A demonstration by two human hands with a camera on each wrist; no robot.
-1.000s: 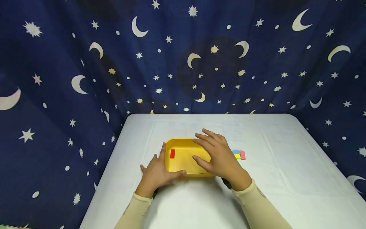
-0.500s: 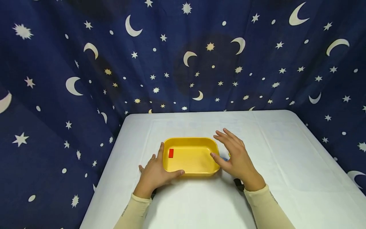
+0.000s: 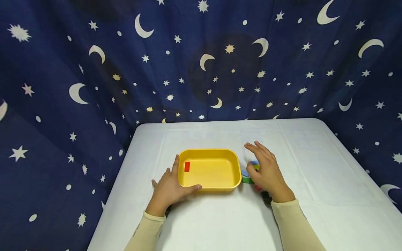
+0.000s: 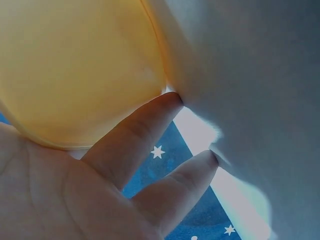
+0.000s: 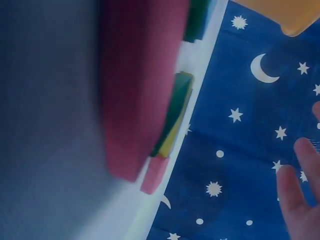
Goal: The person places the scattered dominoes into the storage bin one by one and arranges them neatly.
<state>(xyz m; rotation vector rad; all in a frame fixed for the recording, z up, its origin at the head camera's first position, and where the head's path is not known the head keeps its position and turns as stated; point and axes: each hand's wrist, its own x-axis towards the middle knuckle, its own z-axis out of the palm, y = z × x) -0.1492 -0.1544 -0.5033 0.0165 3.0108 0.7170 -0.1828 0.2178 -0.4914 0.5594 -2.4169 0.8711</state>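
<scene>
A yellow plastic tray (image 3: 209, 189) stands on the white table, with one small red block (image 3: 187, 166) near its left end. My left hand (image 3: 169, 191) rests against the tray's left end, thumb along the front edge, forefinger along the side. In the left wrist view, straight fingers (image 4: 145, 130) touch the tray's wall (image 4: 85, 75). My right hand (image 3: 267, 172) hovers over loose blocks right of the tray, and I see nothing held in it. Around it lie a blue block (image 3: 245, 173), a green block (image 3: 247, 180) and a reddish block (image 3: 258, 188), partly hidden.
The right wrist view shows a large, near pink block (image 5: 142, 95), a green and yellow pair of blocks (image 5: 173, 115) and a smaller pink block (image 5: 155, 174). A dark blue curtain (image 3: 188, 62) with moons and stars hangs behind the white table (image 3: 314, 167).
My right hand has moved rightward from above the tray to the blocks, its thumb drawing closer to the fingers. My left hand has stayed at the tray. The head view has tilted slightly.
</scene>
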